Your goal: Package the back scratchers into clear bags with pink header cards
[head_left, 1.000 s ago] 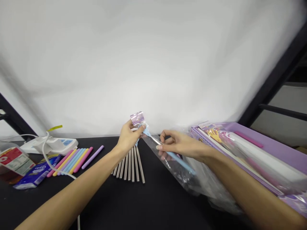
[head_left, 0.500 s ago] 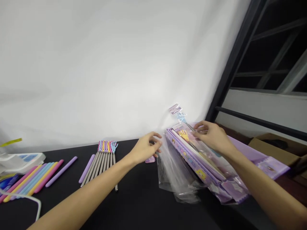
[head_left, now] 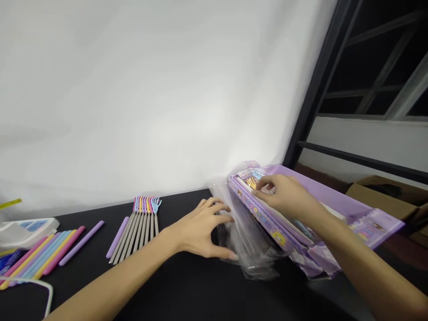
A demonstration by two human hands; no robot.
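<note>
My left hand [head_left: 202, 227] lies over the left edge of a stack of clear plastic bags [head_left: 245, 236], fingers spread and thumb apart. My right hand [head_left: 287, 194] reaches into a long purple printed box [head_left: 324, 196], its fingers curled in a pinch on a bagged back scratcher. The blue head of that back scratcher [head_left: 257, 173] shows beyond the fingers; its handle is mostly hidden under my hand. Beside it in the box is a yellow-headed back scratcher [head_left: 251, 182]. The exact grip point is hard to make out.
Several grey-handled back scratchers [head_left: 138, 227] with coloured hand-shaped heads lie in a row on the black table [head_left: 207, 290]. Purple tubes [head_left: 82, 244] and a row of coloured tubes [head_left: 55, 252] lie further left, near a white device [head_left: 33, 229]. Cardboard boxes [head_left: 383, 196] stand beyond the table at right.
My right hand has lowered the bagged blue back scratcher into the box. My left hand has come down onto the plastic bags and spread its fingers, covering the small pink card.
</note>
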